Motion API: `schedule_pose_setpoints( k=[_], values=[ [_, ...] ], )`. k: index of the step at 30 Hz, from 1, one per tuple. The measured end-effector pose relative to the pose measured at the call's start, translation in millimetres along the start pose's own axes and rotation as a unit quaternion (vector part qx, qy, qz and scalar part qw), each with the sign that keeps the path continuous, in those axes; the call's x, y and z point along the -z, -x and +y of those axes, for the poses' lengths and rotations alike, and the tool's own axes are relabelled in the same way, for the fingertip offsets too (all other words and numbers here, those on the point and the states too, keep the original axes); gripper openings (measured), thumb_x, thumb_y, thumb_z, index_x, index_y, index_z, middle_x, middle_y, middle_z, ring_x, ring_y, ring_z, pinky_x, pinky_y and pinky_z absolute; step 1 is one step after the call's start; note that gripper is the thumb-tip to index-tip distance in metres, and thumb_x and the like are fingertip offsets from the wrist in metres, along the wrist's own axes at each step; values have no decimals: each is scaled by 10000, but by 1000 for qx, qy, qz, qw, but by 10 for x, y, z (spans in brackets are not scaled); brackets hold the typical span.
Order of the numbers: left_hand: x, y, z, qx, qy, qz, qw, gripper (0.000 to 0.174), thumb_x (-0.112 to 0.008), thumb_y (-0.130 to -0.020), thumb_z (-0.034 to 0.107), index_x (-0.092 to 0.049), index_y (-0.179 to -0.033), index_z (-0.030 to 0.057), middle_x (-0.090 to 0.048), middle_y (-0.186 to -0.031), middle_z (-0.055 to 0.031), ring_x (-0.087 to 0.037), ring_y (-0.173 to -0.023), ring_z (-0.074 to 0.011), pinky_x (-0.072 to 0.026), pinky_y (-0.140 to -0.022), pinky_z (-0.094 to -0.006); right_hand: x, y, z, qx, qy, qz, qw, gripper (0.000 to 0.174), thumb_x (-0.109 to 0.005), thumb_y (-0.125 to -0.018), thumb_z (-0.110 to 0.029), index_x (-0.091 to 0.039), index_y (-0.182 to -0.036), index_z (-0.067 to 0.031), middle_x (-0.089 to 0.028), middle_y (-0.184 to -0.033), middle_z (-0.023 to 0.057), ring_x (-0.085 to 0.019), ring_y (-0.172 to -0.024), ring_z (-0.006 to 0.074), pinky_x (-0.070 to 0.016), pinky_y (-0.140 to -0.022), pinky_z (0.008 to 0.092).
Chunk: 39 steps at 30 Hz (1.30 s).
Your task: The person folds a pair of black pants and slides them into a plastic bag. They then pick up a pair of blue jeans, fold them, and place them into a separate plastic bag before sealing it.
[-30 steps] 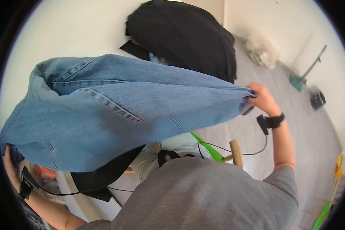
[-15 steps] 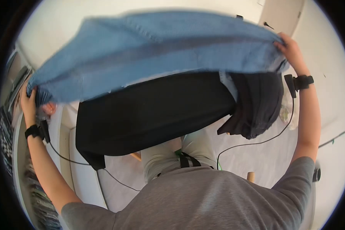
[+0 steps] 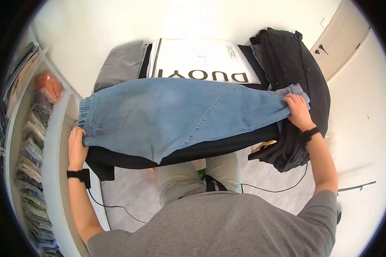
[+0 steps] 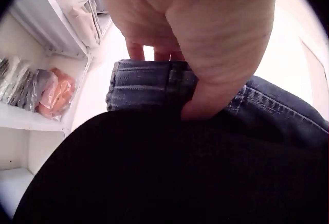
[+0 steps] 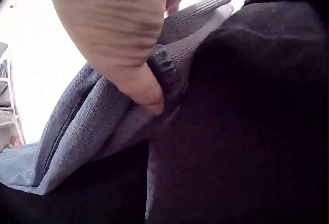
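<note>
Blue jeans [image 3: 158, 111], folded lengthwise, lie stretched across a black-covered board [image 3: 193, 152] in the head view. At the left end, my left hand [image 3: 77, 147] grips the elastic waistband; in the left wrist view the thumb of the left hand [image 4: 200, 39] lies on the near side of the waistband [image 4: 139, 82] and the fingers are behind it. My right hand [image 3: 299, 112] pinches the leg ends near the cuffs. Ribbed cuffs [image 5: 200, 23] stick out past the right hand [image 5: 118, 33] in the right wrist view.
Behind the jeans are a white printed bag [image 3: 193, 55] and a grey packet [image 3: 122, 64]. Dark garments [image 3: 287, 60] are heaped at the right end. Shelves with bagged clothes [image 3: 34, 171] stand at the left, an orange packet [image 3: 49, 85] among them. Cables run from both wrists.
Both hands have lowered the raised jeans onto the black surface, still gripping both ends. The cloth lies flatter, and the white bag and grey packet behind it are now visible.
</note>
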<state>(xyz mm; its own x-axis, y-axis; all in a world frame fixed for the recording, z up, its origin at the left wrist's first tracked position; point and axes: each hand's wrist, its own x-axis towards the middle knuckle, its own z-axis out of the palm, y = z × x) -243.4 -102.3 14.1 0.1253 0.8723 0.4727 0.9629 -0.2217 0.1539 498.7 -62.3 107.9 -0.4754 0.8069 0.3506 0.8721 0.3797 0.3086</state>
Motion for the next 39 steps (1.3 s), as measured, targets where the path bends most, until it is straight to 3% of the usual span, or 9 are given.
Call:
schedule_pose_setpoints(
  k=[7, 11, 17, 19, 22, 29, 31, 34, 39],
  values=[
    [54, 32, 395, -4, -20, -61, 998, 754, -613, -588, -136, -483, -1298, 79, -426, -1414, -110, -370, -1324, -323, -272, -1108, -439, -57, 98, 206, -80, 101, 20, 991, 533, -623, -665, 3, -590, -1175, -146, -497, -1345, 72, -465, -1229, 259, -340, -1052, 439],
    [29, -115, 971, 12, -2, -75, 997, 732, -557, -575, -155, -530, -1265, 88, -405, -1435, -123, -367, -1323, -347, -256, -1113, -468, -28, -121, 435, -81, 158, 22, 984, 290, -559, -766, -80, -660, -1025, -159, -580, -1253, 37, -508, -1192, 236, -350, -1045, 443],
    [-254, -55, 989, -5, 16, -111, 994, 631, -456, -620, -163, -604, -1189, 66, -401, -1450, -135, -307, -1372, -354, -218, -1127, -468, 550, -410, 458, -71, 275, 221, 933, 400, -523, -803, -110, -628, -1171, -226, -556, -1310, -25, -481, -1247, 189, -334, -1043, 429],
    [-238, -27, 1011, 6, 51, -118, 992, 606, -443, -631, -149, -614, -1176, 53, -402, -1450, -140, -281, -1388, -356, -202, -1135, -460, 472, -281, 542, -80, 284, 190, 936, 433, -525, -797, -80, -619, -1191, -235, -547, -1322, -2, -467, -1264, 208, -337, -1040, 454],
    [-212, -8, 1054, 5, 76, -129, 989, 575, -444, -634, -70, -605, -1176, 34, -386, -1464, -142, -275, -1389, -369, -167, -1136, -501, 73, 41, 707, -161, 80, -96, 979, 613, -460, -770, 75, -554, -1285, -244, -425, -1439, 69, -406, -1321, 278, -283, -1083, 525],
    [73, -308, 1523, -44, 135, -192, 971, 562, -465, -641, 81, -585, -1190, 58, -460, -1386, -159, -301, -1372, -374, -109, -1135, -552, -79, 32, 864, -192, -119, -136, 965, 572, -455, -762, 86, -602, -1227, -215, -466, -1388, 129, -419, -1303, 302, -298, -1078, 517],
    [13, -366, 1755, -80, 139, -150, 976, 476, -589, -646, 103, -621, -1119, 52, -527, -1273, -157, -398, -1293, -362, -213, -1107, -514, -97, -210, 825, -247, -208, 5, 946, 444, -543, -765, 24, -630, -1158, -165, -522, -1307, 131, -467, -1237, 300, -358, -1035, 475],
    [-118, -462, 2057, -124, 271, -195, 934, 524, -807, -525, 188, -654, -1004, 40, -559, -1053, -119, -517, -1008, -315, -393, -876, -416, -161, -417, 814, -181, -55, 51, 981, 356, -653, -748, -82, -627, -1101, -123, -590, -1108, 130, -549, -1083, 304, -440, -935, 411],
    [-275, -384, 2324, -121, 288, -215, 925, 553, -809, -496, 179, -647, -1001, 23, -535, -982, -119, -505, -942, -310, -391, -844, -401, -257, -542, 996, -167, 19, 44, 985, 267, -701, -731, -145, -623, -983, -108, -618, -932, 124, -587, -988, 308, -466, -878, 400]
  ],
)
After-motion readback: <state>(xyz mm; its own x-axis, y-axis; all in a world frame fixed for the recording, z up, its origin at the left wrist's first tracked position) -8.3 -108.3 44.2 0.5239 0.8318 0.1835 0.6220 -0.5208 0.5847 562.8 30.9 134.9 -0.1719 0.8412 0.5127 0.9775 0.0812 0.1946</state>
